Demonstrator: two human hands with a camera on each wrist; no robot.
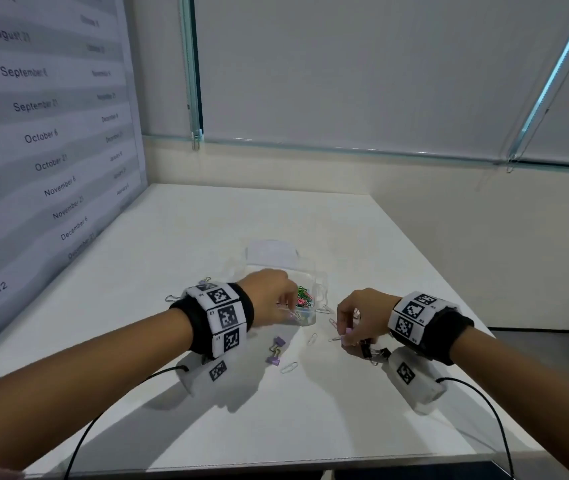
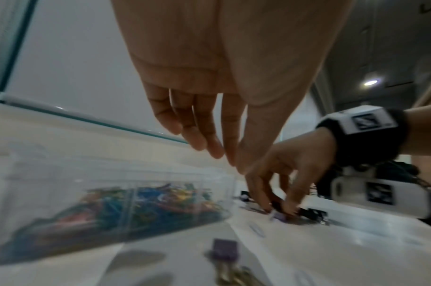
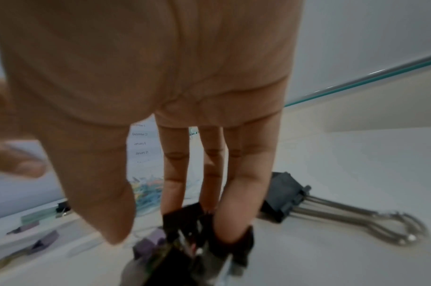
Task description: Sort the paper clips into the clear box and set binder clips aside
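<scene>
The clear box stands mid-table, with a heap of coloured paper clips inside. My left hand hovers over the box's near edge, thumb and forefinger tips together, seemingly pinching a pale paper clip. My right hand reaches down to the right of the box. Its fingers curl onto a small black binder clip in a cluster of clips. A larger black binder clip lies just beside it.
Two purple binder clips lie in front of the box. Loose silver paper clips are scattered between my hands. The box's lid stands open behind it. A dated wall chart borders the table on the left.
</scene>
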